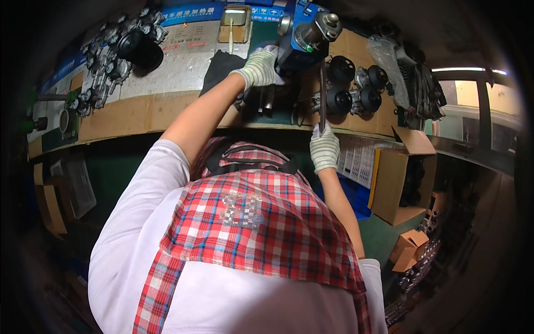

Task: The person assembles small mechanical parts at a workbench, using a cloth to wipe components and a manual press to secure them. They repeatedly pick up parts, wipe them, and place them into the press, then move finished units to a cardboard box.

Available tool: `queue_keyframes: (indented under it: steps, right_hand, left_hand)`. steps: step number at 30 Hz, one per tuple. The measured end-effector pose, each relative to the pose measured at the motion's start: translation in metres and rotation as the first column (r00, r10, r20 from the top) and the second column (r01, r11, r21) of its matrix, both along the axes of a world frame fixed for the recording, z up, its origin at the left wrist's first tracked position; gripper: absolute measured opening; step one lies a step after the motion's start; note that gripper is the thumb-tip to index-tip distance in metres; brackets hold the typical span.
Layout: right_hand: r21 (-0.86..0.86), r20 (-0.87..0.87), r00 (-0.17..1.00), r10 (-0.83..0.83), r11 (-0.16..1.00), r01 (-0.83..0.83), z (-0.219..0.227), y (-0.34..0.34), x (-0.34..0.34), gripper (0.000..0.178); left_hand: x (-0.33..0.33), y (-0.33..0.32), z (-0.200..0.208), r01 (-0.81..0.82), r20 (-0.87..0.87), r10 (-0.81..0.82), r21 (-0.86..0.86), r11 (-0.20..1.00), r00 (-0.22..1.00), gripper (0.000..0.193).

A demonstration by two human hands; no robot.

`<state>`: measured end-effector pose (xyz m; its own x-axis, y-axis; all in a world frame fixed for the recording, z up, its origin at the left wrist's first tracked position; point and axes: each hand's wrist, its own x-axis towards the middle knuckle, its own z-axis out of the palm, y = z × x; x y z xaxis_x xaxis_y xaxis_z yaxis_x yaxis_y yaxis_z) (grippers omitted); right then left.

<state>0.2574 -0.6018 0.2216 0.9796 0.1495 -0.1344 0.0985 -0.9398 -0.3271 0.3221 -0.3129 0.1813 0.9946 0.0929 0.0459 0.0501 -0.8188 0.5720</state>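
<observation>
A blue hand press (295, 53) with a metal shaft head stands at the middle of the bench. From its right side a long dark lever (322, 97) comes down toward me. My right hand (324, 149), in a striped knit glove, is closed around the lever's lower end. My left hand (260, 68), gloved the same way, reaches to the press's left side. Its fingers are partly hidden there, and I cannot make out what they touch. A black cloth or bag (221, 69) lies beside that wrist. Several black round metal-bodied parts (340, 101) sit right of the lever.
Many silvery metal parts (115, 69) with a black pulley are piled at the bench's left. A brush (231, 36) lies in a tray behind the press. Clear plastic wrap (389, 67) is at the right. Below stand an open carton (389, 186), a white crate (356, 158) and a small box (409, 250).
</observation>
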Motion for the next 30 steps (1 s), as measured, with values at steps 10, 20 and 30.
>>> queue_keyframes:
  steps: [10,20,30]
  right_hand:
    - [-0.030,0.028,1.000,0.002,1.000,-0.001,-0.070,0.016,0.035,0.035]
    - [0.099,0.002,0.999,-0.034,0.995,0.033,-0.129,0.023,0.064,0.045]
    - [0.134,0.048,0.999,0.003,0.991,-0.010,-0.107,0.028,0.063,0.039]
  left_hand:
    - [-0.006,-0.001,0.003,0.018,-0.093,-0.017,0.010,1.000,0.996,0.099]
    - [-0.054,0.005,-0.008,-0.210,-0.181,0.122,-0.625,0.752,0.976,0.086]
    - [-0.045,-0.018,0.022,-0.524,-0.499,0.160,-0.811,0.260,0.852,0.067]
